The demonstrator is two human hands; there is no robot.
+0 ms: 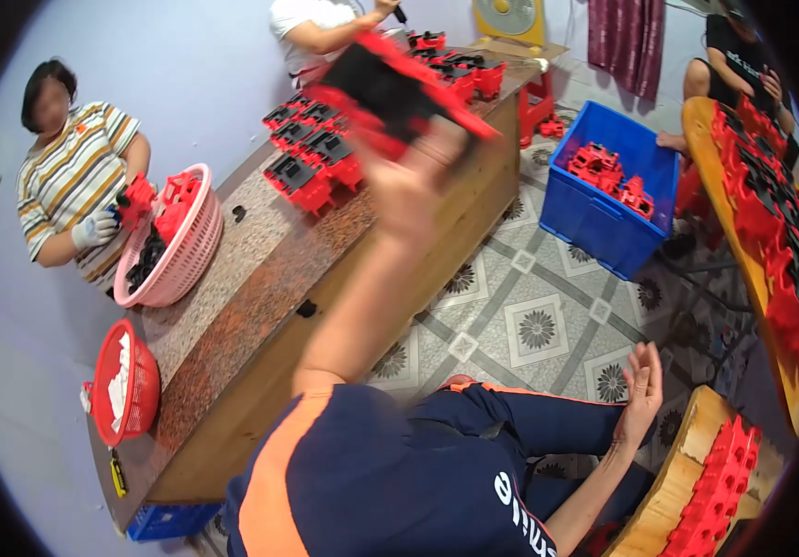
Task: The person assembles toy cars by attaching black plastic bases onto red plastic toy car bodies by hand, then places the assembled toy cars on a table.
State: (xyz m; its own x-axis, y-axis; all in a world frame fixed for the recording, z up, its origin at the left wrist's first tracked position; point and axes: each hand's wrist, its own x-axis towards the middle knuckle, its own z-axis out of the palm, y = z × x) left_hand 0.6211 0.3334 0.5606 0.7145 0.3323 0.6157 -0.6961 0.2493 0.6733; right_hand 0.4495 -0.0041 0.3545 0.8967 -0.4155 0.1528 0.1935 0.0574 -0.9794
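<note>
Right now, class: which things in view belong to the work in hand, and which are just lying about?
In hand:
- left hand, raised, gripping the blurred red-and-black plastic part
- assembled red-and-black parts on the stone-topped bench

Lying about:
- right hand, open, holding nothing
- blue plastic crate
- red mesh basket

Left hand and the red-and-black plastic part it grips are smeared by motion blur; finger positions and the part's shape cannot be read. The blurred part hides some of the red-and-black assemblies on the long table. Contents of the red basket are too small to identify beyond white pieces. The blue tray under the table is half hidden. The row of red parts at lower right is cut off by the lens rim.
</note>
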